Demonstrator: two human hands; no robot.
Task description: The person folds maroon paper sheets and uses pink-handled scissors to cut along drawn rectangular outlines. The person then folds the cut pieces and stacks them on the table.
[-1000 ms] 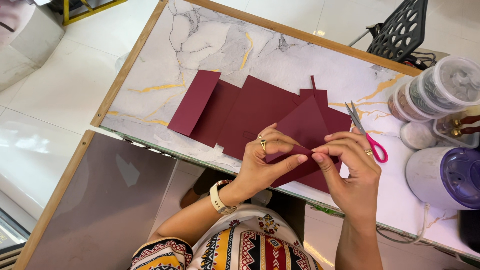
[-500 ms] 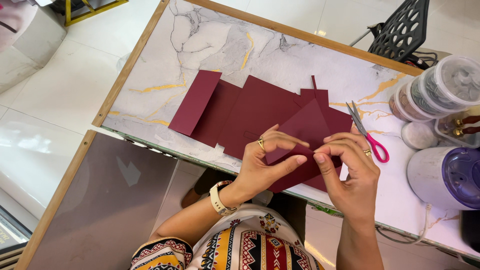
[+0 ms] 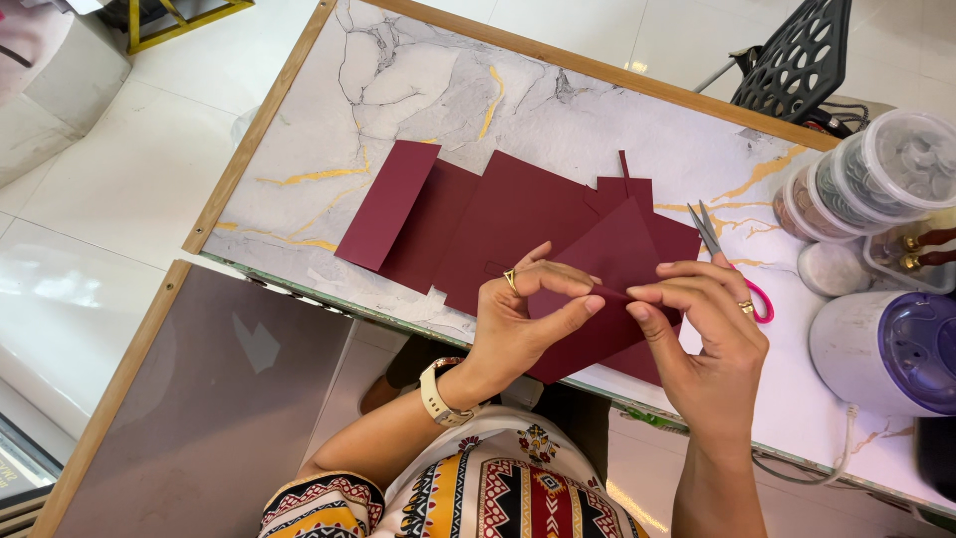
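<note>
My left hand (image 3: 526,317) and my right hand (image 3: 707,334) pinch the same dark red paper sheet (image 3: 617,254) between thumbs and fingers, holding it just above the near edge of the marble-patterned table (image 3: 418,90). The fingertips almost meet at a fold in the sheet. More dark red paper lies flat behind it: a long folded card (image 3: 390,204) at the left, a larger sheet (image 3: 523,214) in the middle, and a thin strip (image 3: 624,164) sticking up at the back. Scissors with a pink handle (image 3: 732,264) lie just right of my right hand.
Clear lidded round tubs (image 3: 886,174) and a white container with a purple lid (image 3: 896,354) stand at the table's right end. A black perforated chair back (image 3: 792,60) is behind the table. A grey-brown panel (image 3: 199,399) lies at the lower left over white floor tiles.
Both hands stay on the dark red sheet; the fingers have shifted slightly along its fold, with the thumbs pressing closer together. Nothing else on the table has moved.
</note>
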